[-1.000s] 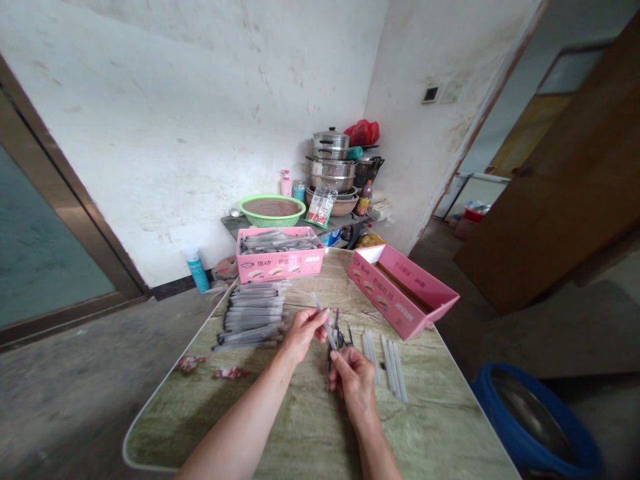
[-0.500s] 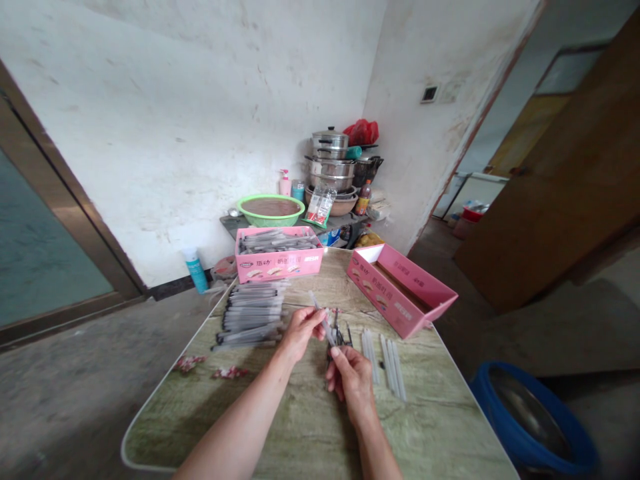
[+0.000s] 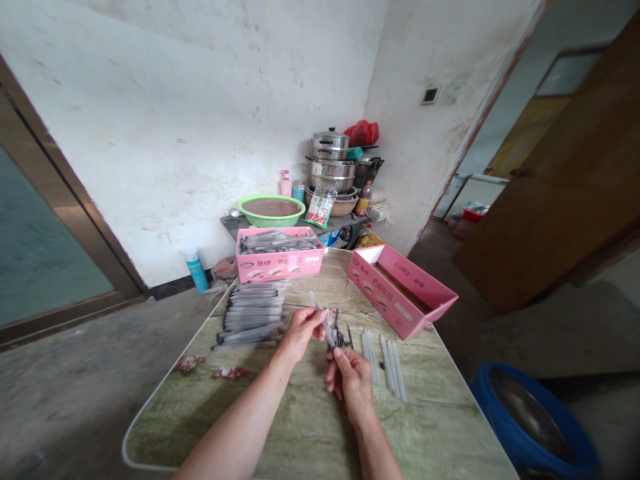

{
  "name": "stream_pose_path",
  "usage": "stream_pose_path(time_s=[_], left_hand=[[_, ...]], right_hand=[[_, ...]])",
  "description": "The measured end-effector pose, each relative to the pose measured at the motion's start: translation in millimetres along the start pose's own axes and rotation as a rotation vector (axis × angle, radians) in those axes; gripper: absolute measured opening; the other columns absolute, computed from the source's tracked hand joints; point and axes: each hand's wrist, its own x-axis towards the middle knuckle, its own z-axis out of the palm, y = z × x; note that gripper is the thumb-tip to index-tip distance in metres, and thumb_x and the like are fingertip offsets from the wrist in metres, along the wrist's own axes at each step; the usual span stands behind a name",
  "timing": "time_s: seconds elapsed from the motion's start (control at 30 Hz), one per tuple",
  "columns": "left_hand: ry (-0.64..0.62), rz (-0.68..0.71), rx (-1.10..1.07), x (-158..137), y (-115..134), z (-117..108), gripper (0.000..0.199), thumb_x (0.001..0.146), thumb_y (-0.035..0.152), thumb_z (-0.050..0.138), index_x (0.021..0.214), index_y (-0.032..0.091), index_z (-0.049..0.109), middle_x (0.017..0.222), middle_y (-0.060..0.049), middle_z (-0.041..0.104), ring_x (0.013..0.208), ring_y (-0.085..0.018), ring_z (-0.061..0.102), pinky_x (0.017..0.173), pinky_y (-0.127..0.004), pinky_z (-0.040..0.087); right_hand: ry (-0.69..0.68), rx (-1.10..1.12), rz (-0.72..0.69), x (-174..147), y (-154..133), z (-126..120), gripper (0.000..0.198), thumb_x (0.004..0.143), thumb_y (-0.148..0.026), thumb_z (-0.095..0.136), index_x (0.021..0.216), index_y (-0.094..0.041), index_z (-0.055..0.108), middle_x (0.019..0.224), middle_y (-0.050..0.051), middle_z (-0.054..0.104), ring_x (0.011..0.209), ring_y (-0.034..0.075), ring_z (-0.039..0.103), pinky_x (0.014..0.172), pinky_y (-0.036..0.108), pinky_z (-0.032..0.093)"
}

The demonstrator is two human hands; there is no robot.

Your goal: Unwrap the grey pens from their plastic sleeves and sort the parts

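Observation:
My left hand is closed, pinching the upper part of a slim translucent tube that looks like a pen barrel. At its lower end, my right hand grips the same tube between thumb and fingers. Small black slender pieces lie on the table just beyond my right hand, partly hidden by it. To the right rest several loose clear tubes. Left of my hands is a stack of grey tubes with black ends. Behind that stack, a pink box is filled with similar tubes.
A second pink open box stands at the table's right rear. Beyond the table are a green basin and stacked steel pots. A blue tub sits on the floor at right, a blue bottle at left.
My right hand has shifted very slightly at the tube's lower end. Otherwise both hands and the things on the table stay where they were.

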Motion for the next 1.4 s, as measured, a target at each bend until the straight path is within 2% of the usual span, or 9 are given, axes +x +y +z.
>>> stream_pose_path(time_s=[0.13,0.3,0.5,0.7,0.83,1.0,1.2,1.4], left_hand=[[0.013,0.008,-0.004,0,1,1,0.037,0.069,0.047,0.072,0.072,0.011,0.063,0.054,0.0,0.058,0.044,-0.008,0.05,0.041,-0.019,0.039],[0.014,0.004,0.001,-1,2,0,0.038,0.069,0.048,0.071,0.072,0.011,0.063,0.053,0.0,0.057,0.043,-0.008,0.049,0.041,-0.018,0.038],[0.004,0.013,0.007,-1,3,1,0.038,0.07,0.047,0.072,0.071,0.011,0.063,0.054,0.0,0.058,0.043,-0.008,0.05,0.041,-0.018,0.038],[0.006,0.01,0.014,-1,2,0,0.038,0.07,0.047,0.071,0.073,0.01,0.063,0.053,0.0,0.057,0.043,-0.008,0.049,0.041,-0.018,0.039],[0.008,0.019,0.021,-1,1,0,0.038,0.071,0.048,0.07,0.073,0.01,0.063,0.052,0.0,0.057,0.042,-0.008,0.049,0.041,-0.018,0.039],[0.018,0.013,0.01,0,1,1,0.038,0.07,0.047,0.071,0.071,0.011,0.063,0.053,0.0,0.057,0.043,-0.008,0.049,0.041,-0.019,0.039],[0.021,0.012,0.006,-1,3,1,0.038,0.069,0.047,0.072,0.072,0.01,0.064,0.052,0.0,0.057,0.042,-0.008,0.05,0.04,-0.018,0.038],[0.093,0.039,-0.044,4,0,-4,0.039,0.066,0.047,0.074,0.073,0.009,0.064,0.057,-0.001,0.059,0.044,-0.007,0.05,0.04,-0.018,0.039]], right_hand=[[0.05,0.014,-0.016,-1,-4,1,0.038,0.075,-0.048,0.068,0.065,-0.016,0.051,0.044,-0.004,0.055,0.029,0.004,0.04,0.029,0.013,0.022],[-0.005,0.049,0.055,-1,-1,2,0.046,0.082,-0.059,0.052,0.081,-0.013,0.058,0.046,-0.001,0.058,0.028,0.007,0.043,0.025,0.014,0.019],[0.022,0.037,-0.018,-1,0,0,0.037,0.08,-0.048,0.063,0.067,-0.014,0.054,0.043,-0.003,0.056,0.027,0.003,0.037,0.027,0.013,0.021],[-0.014,0.072,0.05,0,1,0,0.043,0.082,-0.055,0.056,0.08,-0.012,0.059,0.045,-0.002,0.058,0.026,0.006,0.042,0.024,0.014,0.02],[0.024,0.052,-0.001,1,2,0,0.038,0.08,-0.049,0.063,0.067,-0.014,0.055,0.042,-0.003,0.055,0.025,0.003,0.036,0.026,0.012,0.02],[-0.025,0.107,0.057,0,2,0,0.042,0.084,-0.054,0.055,0.084,-0.012,0.06,0.048,0.0,0.06,0.028,0.008,0.045,0.024,0.014,0.021],[0.017,0.056,-0.018,0,0,-2,0.035,0.079,-0.045,0.065,0.065,-0.016,0.051,0.043,-0.003,0.056,0.027,0.004,0.034,0.026,0.014,0.02],[0.102,-0.07,-0.092,0,1,-8,0.037,0.079,-0.045,0.063,0.059,-0.018,0.046,0.045,-0.004,0.052,0.032,0.006,0.041,0.034,0.016,0.03]])
